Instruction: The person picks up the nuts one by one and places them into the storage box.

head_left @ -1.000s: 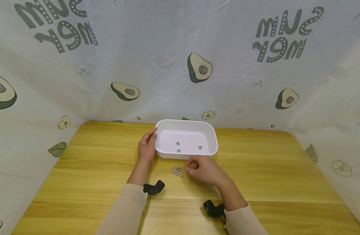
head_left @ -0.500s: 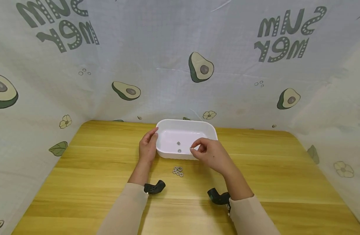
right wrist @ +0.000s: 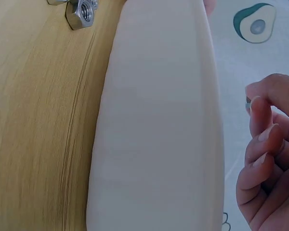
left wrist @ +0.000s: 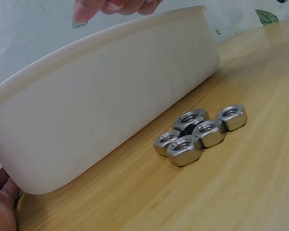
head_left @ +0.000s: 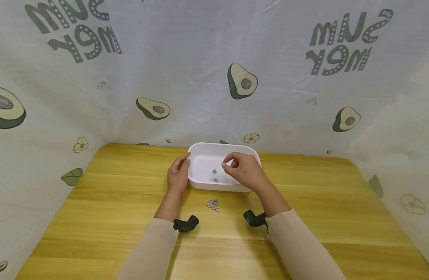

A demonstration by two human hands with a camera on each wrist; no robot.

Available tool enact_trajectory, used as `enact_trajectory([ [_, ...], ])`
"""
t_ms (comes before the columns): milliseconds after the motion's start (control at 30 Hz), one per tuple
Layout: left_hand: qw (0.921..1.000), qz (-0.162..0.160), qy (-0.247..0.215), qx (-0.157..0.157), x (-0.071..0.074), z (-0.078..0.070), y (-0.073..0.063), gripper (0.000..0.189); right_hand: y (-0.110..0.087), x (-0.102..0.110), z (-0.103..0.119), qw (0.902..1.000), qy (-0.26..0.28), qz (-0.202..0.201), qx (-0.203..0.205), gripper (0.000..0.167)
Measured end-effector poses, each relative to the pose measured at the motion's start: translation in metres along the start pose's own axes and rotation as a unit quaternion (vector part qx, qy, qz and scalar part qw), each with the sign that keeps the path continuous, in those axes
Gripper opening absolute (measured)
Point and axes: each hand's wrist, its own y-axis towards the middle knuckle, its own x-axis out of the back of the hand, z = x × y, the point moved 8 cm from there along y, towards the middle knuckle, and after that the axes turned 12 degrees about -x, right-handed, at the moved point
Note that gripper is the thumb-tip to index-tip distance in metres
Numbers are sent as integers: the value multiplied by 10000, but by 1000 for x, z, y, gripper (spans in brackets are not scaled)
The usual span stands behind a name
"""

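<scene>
A white plastic tub [head_left: 218,187] stands at the back of the wooden table. My left hand [head_left: 177,178] rests against its left end, fingertips near the rim. Above the tub's inside, my right hand [head_left: 248,172] pinches a small metal nut [head_left: 223,163] between thumb and index finger; in the right wrist view only an edge of that nut [right wrist: 248,105] peeks out at the fingertips. Two nuts show on the tub's floor, one nearer the middle [head_left: 214,171] and one by the front wall [head_left: 215,180]. The right hand hides the tub's right part.
Several shiny hex nuts [left wrist: 185,150] lie grouped on the table [head_left: 130,217] just in front of the tub. A pale curtain [head_left: 193,70] with avocado prints hangs behind and at both sides. Black wrist cameras sit at both cuffs.
My right hand has lifted a nut from beside the group on the table and carried it forward over the tub. The left hand stays at the tub's left end.
</scene>
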Motion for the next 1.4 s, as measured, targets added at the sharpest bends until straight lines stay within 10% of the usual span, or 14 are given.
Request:
enact_trajectory([
  [500, 10000, 32, -40, 32, -1, 1, 1, 34, 25, -3, 5, 9992, -234, -181, -280, 22],
  [1400, 10000, 33, 6, -1, -1, 1, 1, 34, 5, -6, -9, 9982, 377, -136, -456, 25],
])
